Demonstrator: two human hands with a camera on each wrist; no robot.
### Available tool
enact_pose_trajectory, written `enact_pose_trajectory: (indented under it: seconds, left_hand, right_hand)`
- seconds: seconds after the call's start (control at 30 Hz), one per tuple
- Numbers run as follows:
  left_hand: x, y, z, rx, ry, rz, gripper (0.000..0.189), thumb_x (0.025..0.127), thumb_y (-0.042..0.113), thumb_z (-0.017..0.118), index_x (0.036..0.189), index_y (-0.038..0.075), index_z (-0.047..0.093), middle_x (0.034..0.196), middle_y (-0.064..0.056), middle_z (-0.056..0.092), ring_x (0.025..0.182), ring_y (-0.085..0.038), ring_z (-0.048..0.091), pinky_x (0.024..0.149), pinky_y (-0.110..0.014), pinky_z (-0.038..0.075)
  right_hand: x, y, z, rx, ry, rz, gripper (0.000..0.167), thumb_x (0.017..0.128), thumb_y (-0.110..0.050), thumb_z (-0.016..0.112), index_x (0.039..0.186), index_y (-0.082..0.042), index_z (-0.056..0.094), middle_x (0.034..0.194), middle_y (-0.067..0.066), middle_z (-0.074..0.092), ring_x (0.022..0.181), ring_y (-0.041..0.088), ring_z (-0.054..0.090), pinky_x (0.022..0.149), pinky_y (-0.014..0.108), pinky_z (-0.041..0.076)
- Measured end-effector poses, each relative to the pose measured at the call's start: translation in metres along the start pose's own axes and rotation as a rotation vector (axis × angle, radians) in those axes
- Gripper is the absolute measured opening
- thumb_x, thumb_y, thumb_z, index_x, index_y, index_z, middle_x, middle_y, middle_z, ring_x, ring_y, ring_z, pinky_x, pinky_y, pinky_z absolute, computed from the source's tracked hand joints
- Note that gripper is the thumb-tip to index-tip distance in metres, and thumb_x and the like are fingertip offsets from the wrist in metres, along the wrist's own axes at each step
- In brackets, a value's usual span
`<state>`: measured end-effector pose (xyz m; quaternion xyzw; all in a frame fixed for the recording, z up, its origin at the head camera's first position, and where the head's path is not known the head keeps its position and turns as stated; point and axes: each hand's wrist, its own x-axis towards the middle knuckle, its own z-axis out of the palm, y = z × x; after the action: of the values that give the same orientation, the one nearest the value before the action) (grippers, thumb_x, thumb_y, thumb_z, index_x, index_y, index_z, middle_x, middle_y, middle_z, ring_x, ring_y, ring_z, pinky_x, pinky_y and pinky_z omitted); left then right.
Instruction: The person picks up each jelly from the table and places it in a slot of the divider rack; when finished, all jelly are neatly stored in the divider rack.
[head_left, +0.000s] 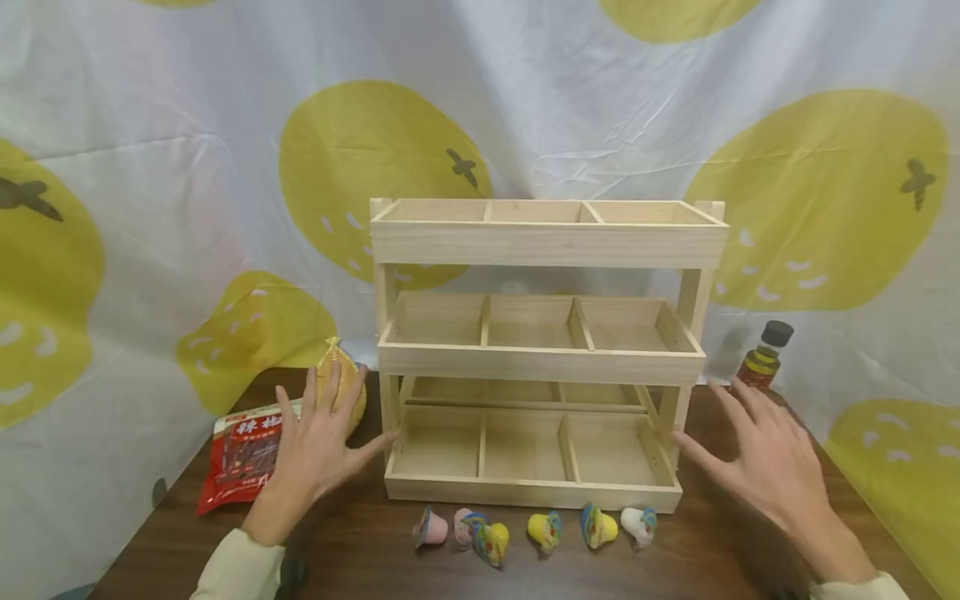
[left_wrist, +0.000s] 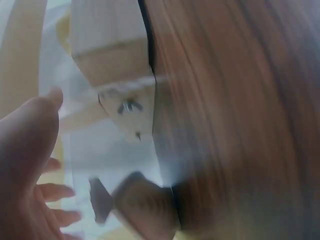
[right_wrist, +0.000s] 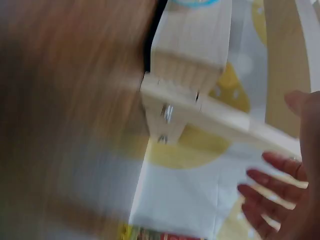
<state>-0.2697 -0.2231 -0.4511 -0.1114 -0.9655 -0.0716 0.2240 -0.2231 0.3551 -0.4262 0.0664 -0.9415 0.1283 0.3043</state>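
While L grip (head_left: 318, 446), R grip (head_left: 776, 458) flank rack (head_left: 540, 364), pkt (head_left: 243, 457) mkd "辣椒"

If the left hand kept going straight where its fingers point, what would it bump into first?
Probably the yellow netted bag, since the left hand's fingers point at it and cover part of it. How big the gap is, I can't tell.

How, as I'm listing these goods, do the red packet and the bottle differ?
The red packet is a flat pouch; the bottle is narrow, with a dark cap. In the head view, the packet lies left of the wooden rack; the bottle is right of it. Both show some red and sit outside the rack.
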Motion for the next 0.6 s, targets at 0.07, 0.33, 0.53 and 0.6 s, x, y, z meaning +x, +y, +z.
enact_pose_trajectory:
  seconds: [0.07,0.33,0.53,0.6]
  left_hand:
    - [0.001,0.005,0.0,-0.084,0.031,0.016,0.1,0.095,0.067,0.071,0.17,0.013,0.033,0.173,-0.024,0.034,0.159,-0.053,0.03,0.126,-0.076,0.019]
    - [0.01,0.031,0.013,-0.426,0.026,0.056,0.047,0.099,0.022,0.079,0.135,-0.001,0.059,0.116,-0.024,0.075,0.112,-0.042,0.074,0.091,-0.058,0.061]
    - [0.013,0.036,0.02,-0.441,0.007,0.03,0.041,0.096,0.013,0.079,0.125,-0.002,0.055,0.094,-0.018,0.072,0.092,-0.038,0.076,0.072,-0.05,0.063]
    - [0.013,0.036,0.02,-0.447,0.003,0.025,0.041,0.095,0.011,0.08,0.124,-0.004,0.055,0.091,-0.018,0.071,0.087,-0.036,0.075,0.067,-0.047,0.062]
  right_hand:
    - [-0.005,-0.01,0.0,0.062,0.049,-0.056,0.061,0.086,-0.051,0.087,0.133,-0.018,0.069,0.13,0.013,0.073,0.117,0.044,0.066,0.092,0.064,0.048]
    - [-0.014,-0.063,0.02,0.444,-0.158,-0.52,0.029,0.086,-0.01,0.091,0.105,-0.026,0.076,0.084,-0.024,0.067,0.074,-0.009,0.06,0.066,0.012,0.049]
    - [-0.022,-0.086,0.029,0.454,-0.321,-0.604,0.017,0.094,-0.024,0.087,0.109,-0.027,0.078,0.089,-0.025,0.071,0.077,-0.011,0.062,0.067,0.014,0.053]
    - [-0.024,-0.09,0.03,0.43,-0.351,-0.624,0.018,0.094,-0.029,0.086,0.111,-0.025,0.079,0.091,-0.023,0.073,0.078,-0.01,0.064,0.068,0.016,0.054]
